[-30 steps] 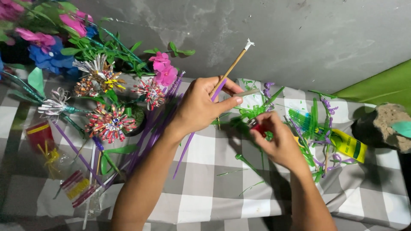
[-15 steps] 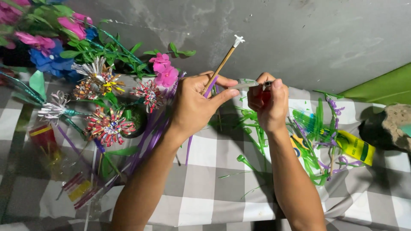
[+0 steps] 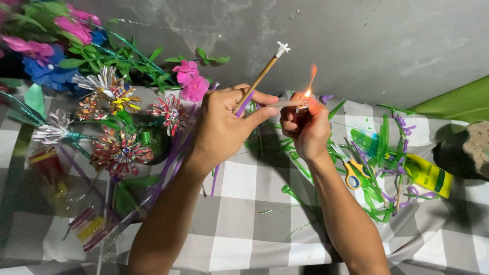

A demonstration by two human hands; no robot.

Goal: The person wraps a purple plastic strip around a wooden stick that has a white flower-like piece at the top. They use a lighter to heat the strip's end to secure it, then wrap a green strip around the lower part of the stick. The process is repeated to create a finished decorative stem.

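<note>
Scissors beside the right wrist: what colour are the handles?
Yellow with blue inner rings, on the scissors; head view.

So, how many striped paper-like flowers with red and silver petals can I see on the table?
3: one flower left of the left hand, one larger flower lower left, one silver-yellow flower above. Others may hide among the leaves.

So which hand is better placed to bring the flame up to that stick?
Probably the right hand: it holds the lit red lighter, its flame burning just beside the thin wooden stick with a white tip. The left hand is busy gripping that stick.
</note>
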